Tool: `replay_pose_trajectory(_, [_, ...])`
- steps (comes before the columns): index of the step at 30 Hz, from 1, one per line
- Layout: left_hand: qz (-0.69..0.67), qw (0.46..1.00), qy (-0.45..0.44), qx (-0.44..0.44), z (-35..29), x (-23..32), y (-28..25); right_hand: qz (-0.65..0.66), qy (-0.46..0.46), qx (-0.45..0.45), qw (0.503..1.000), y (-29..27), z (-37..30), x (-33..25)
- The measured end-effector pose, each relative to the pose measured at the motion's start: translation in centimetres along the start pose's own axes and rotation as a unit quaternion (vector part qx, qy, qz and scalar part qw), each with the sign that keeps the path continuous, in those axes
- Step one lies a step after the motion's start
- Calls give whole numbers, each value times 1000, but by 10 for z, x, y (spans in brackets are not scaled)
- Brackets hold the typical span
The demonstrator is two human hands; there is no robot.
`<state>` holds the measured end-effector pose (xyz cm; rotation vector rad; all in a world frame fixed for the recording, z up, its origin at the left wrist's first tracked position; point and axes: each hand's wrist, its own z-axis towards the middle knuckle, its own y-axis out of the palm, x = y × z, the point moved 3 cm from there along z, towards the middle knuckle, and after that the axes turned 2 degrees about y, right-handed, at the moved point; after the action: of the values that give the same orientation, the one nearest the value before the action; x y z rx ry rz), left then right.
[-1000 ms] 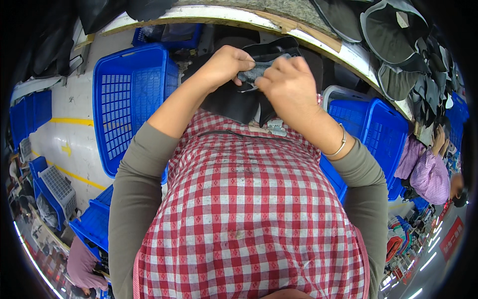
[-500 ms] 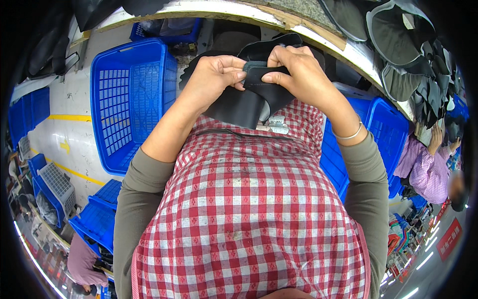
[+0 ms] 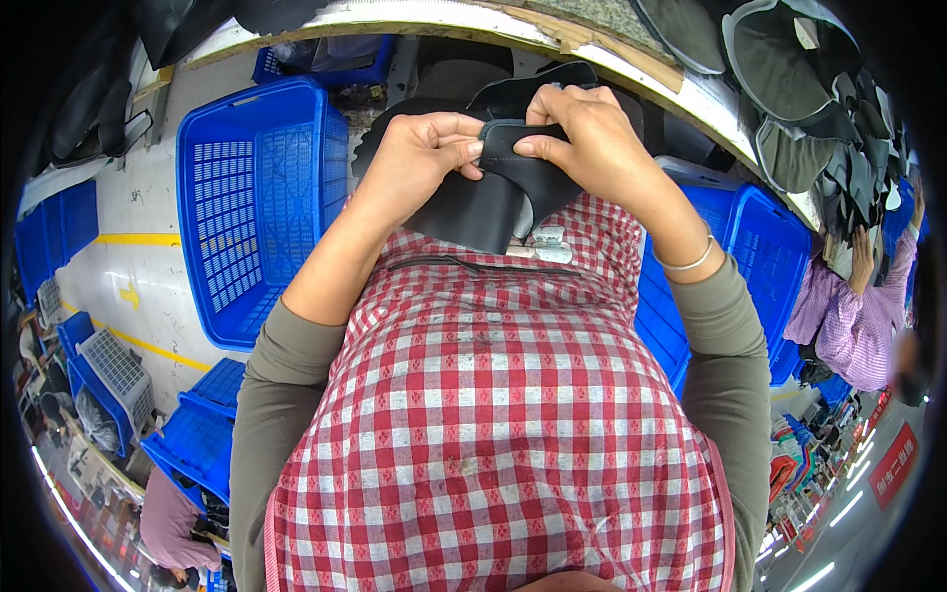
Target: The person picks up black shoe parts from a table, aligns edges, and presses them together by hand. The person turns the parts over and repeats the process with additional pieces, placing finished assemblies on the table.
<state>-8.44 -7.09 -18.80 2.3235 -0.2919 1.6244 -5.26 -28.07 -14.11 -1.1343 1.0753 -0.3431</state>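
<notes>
Between my hands, above my lap, is a black leather shoe upper [image 3: 472, 212] with a curved edge and a stitched line near its top. My left hand [image 3: 422, 158] pinches the upper's edge between thumb and fingers. On the other side my right hand [image 3: 582, 133] grips the same edge, thumb in front and fingers folded over behind. A greenish-grey lining strip shows along the edge between the two hands. Part of the upper droops over my red checked apron [image 3: 493, 395]. More black pieces [image 3: 533, 94] lie just beyond my hands.
A large blue plastic basket [image 3: 187, 197] stands to my left, another blue basket [image 3: 764, 261] to my right. Across the far side runs a worn bench edge [image 3: 473, 22]. Black and grey leather pieces [image 3: 789, 89] pile up at the far right, where a person in a checked shirt [image 3: 858, 326] reaches in.
My fingers have shifted slightly along the upper's edge, and its front flap now lies flatter, showing more of the stitched line. The person at the right has raised an arm toward the pile.
</notes>
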Motion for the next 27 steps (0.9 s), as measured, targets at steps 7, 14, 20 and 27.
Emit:
replay_pose_trajectory(7, [35, 999, 7, 6, -6, 1, 1, -23, 33, -10, 999, 5, -2, 0])
replay_pose_trajectory(14, [-20, 995, 44, 84, -10, -5, 11, -49, -7, 121, 991, -5, -9, -5])
replay_pose_trajectory(20, [-63, 996, -4, 57, -17, -3, -12, 164, 157, 23, 974, -8, -25, 20])
replay_pose_trajectory(27, [52, 987, -78, -133, 13, 15, -3, 135, 130, -11, 982, 1, -20, 11])
